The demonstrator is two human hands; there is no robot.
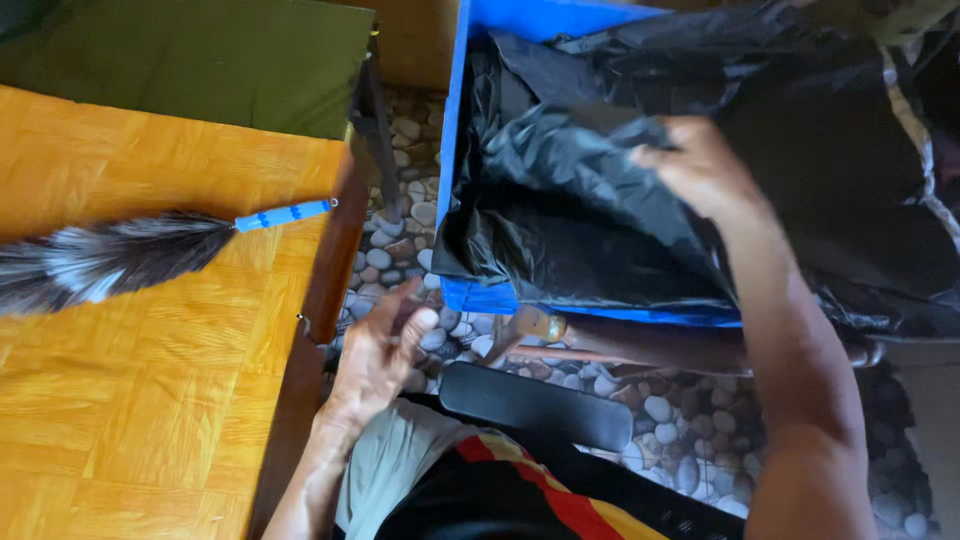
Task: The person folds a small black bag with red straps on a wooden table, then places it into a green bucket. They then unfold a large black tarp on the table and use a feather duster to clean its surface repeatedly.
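A: Start at the left. What occupies the bench (pixel 150 400)?

B: An orange wood-patterned bench fills the 9 o'clock side of the view. A feather duster (pixel 110 258) lies flat on it, dark and grey plumes toward 9 o'clock, its blue handle (pixel 285 214) pointing toward 3 o'clock and ending near the bench edge. A green cloth-covered surface (pixel 200 55) sits at 11 o'clock, behind the bench.

A: Position and state of the left hand?

B: The left hand (pixel 380 355) is at 6 o'clock, just beside the dark bench edge, above the pebble floor (pixel 690 440). Its fingers are loosely spread and it holds nothing. The duster is well apart from it.

A: What lies between the hands?

B: A flat black oblong object (pixel 535 405) is at 6 o'clock, over the pebbles. A brown wooden bar (pixel 640 345) runs under the front of the blue bin (pixel 458 130).

A: And the right hand?

B: The right hand (pixel 700 170) is at 2 o'clock, over the bin. Its fingers are curled onto the black plastic bag (pixel 580 200), gripping a fold of it. The bag lines the bin and drapes over its front rim, crumpled, extending toward 3 o'clock.

A: Anything else on the right?

B: Dark fabric with a pale patterned band (pixel 915 140) lies at 3 o'clock, touching the bag.
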